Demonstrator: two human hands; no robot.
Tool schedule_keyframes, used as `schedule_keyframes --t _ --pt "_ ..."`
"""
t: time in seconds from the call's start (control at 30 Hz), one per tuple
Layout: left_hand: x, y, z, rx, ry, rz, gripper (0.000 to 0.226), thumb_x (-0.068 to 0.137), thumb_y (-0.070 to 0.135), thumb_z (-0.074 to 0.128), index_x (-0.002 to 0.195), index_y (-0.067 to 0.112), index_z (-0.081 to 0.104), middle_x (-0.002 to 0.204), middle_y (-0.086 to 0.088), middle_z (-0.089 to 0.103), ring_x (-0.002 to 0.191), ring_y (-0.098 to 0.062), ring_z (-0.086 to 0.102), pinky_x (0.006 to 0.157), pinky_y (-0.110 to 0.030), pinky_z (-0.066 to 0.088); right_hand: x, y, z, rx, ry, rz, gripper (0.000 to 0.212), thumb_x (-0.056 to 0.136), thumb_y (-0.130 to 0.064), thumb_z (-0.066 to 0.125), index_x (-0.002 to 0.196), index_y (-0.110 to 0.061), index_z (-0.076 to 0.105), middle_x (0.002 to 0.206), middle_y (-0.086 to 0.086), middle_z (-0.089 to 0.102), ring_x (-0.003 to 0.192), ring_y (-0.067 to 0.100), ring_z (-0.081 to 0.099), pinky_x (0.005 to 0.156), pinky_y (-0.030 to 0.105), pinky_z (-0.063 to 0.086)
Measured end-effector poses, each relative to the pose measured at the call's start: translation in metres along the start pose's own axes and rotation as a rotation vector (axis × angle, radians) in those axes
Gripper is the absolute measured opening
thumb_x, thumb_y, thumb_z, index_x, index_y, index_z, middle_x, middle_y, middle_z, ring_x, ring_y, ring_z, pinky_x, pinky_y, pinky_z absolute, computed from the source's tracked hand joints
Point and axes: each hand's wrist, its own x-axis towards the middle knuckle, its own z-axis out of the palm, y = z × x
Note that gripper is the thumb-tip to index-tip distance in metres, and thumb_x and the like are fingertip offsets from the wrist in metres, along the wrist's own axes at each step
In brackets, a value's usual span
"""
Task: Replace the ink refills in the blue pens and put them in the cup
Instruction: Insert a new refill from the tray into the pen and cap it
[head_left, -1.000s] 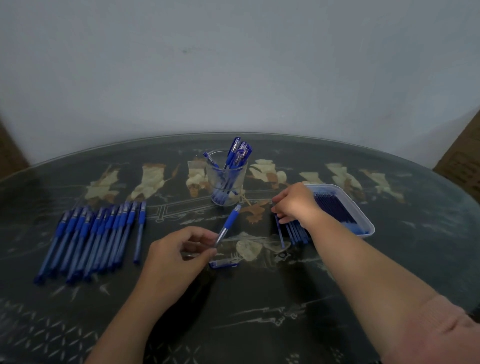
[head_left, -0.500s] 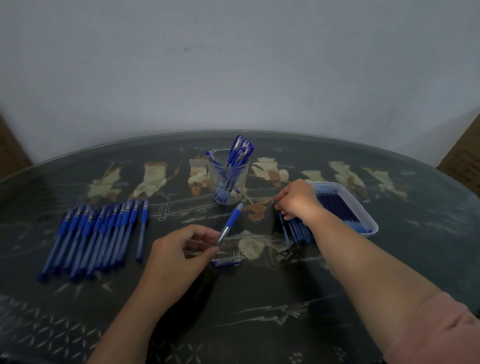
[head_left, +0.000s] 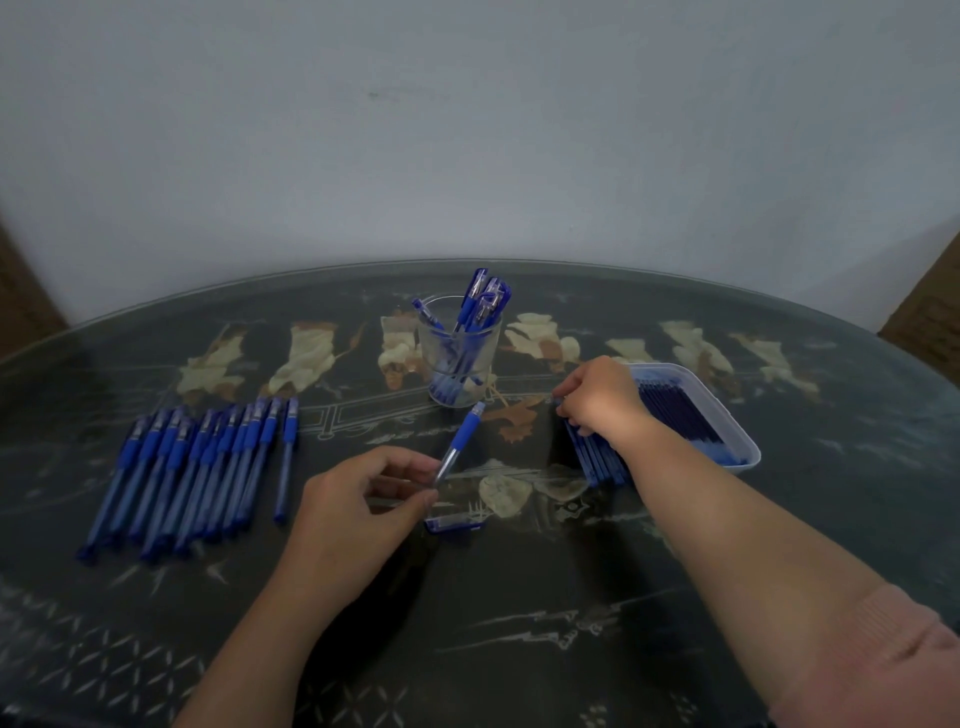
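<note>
One pen (head_left: 464, 434) between left fingers (head_left: 411, 463)

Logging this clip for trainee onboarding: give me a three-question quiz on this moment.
1. True or false: the left hand holds a blue-gripped clear pen barrel.
2. The right hand is on: A) the row of blue pens B) loose blue refills beside the white plastic tray C) a loose pen cap.
3. Fill in: capped blue pens stand in the ____.
Key: 1 true; 2 B; 3 clear glass cup.
</note>
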Motion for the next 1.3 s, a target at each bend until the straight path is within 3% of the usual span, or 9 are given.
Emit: schedule_keyframes --t 0.3,0.4,0.5,0.7,0.87,1.0,1.1,1.23,1.3 --pt "0.0 -0.001 0.0 -0.008 0.009 0.01 0.027 0.078 0.008 0.078 0.088 0.032 0.071 0.088 0.02 0.071 0.082 0.002 0.066 0.076 -0.024 0.055 -0.001 0.003 0.001 -0.012 0.022 -0.033 0.025 0.091 0.003 0.06 0.088 -0.018 0.073 0.106 0.01 0.072 0.086 0.026 0.069 0.076 0.04 0.061" --pt "-0.001 0.0 0.0 -0.002 0.008 0.015 0.027 0.078 0.008 0.077 0.088 0.033 0.07 0.088 0.024 0.07 0.082 0.005 0.065 0.073 -0.021 0.054 -0.001 0.003 0.001 -0.014 0.032 -0.04 0.03 0.091 0.003 0.061 0.076 -0.023 0.065 0.11 0.011 0.07 0.087 0.026 0.069 0.076 0.038 0.061" --pt "-0.001 0.0 0.0 -0.002 0.012 0.013 0.027 0.078 0.009 0.077 0.088 0.032 0.071 0.088 0.024 0.07 0.082 0.005 0.065 0.073 -0.02 0.054 -0.001 0.002 0.001 -0.036 0.04 -0.053 0.032 0.091 0.002 0.06 0.073 -0.025 0.061 0.113 0.011 0.069 0.08 0.025 0.067 0.07 0.036 0.059" --pt "0.0 -0.002 0.001 -0.032 0.038 0.025 0.027 0.078 0.007 0.077 0.089 0.031 0.071 0.088 0.022 0.07 0.083 0.003 0.066 0.074 -0.019 0.053 -0.003 0.004 0.002 -0.008 0.047 -0.075 0.025 0.092 0.001 0.059 0.087 -0.022 0.066 0.116 0.009 0.068 0.079 0.022 0.064 0.06 0.028 0.053" --pt "-0.001 -0.005 0.009 -0.112 0.151 0.052 0.028 0.08 0.003 0.074 0.092 0.028 0.07 0.089 0.012 0.071 0.085 0.004 0.065 0.074 -0.012 0.052 -0.018 0.02 -0.002 0.195 0.129 -0.104 0.019 0.091 -0.006 0.063 0.098 -0.023 0.07 0.103 0.005 0.069 0.084 0.021 0.066 0.079 0.042 0.059" --pt "-0.003 -0.006 0.019 -0.168 0.235 0.076 0.028 0.081 0.003 0.073 0.092 0.028 0.069 0.091 0.01 0.071 0.086 0.002 0.066 0.074 -0.01 0.052 -0.028 0.049 -0.021 0.385 0.243 -0.003 0.026 0.088 -0.008 0.065 0.078 -0.032 0.069 0.088 0.007 0.07 0.072 0.024 0.063 0.062 0.038 0.055" --pt "-0.007 -0.008 0.025 -0.168 0.28 0.096 0.03 0.081 0.003 0.073 0.094 0.029 0.069 0.093 0.01 0.071 0.089 0.002 0.065 0.077 -0.009 0.051 -0.026 0.07 -0.044 0.388 0.328 0.082 0.022 0.084 -0.006 0.069 0.078 -0.026 0.075 0.073 0.005 0.068 0.064 0.023 0.06 0.073 0.043 0.059" --pt "-0.009 -0.01 0.03 -0.142 0.298 0.112 0.033 0.079 0.0 0.074 0.092 0.029 0.068 0.089 0.011 0.071 0.086 0.004 0.065 0.076 -0.005 0.049 -0.02 0.079 -0.051 0.272 0.255 0.151 0.015 0.08 -0.008 0.073 0.08 -0.022 0.077 0.084 0.007 0.072 0.085 0.032 0.069 0.085 0.046 0.058" --pt "-0.008 -0.011 0.032 -0.138 0.287 0.1 0.032 0.079 0.0 0.074 0.091 0.029 0.068 0.087 0.013 0.071 0.085 0.003 0.065 0.075 -0.003 0.048 -0.015 0.081 -0.048 0.148 0.22 0.148 0.018 0.083 -0.01 0.068 0.086 -0.025 0.078 0.1 0.005 0.074 0.096 0.032 0.069 0.086 0.036 0.056"
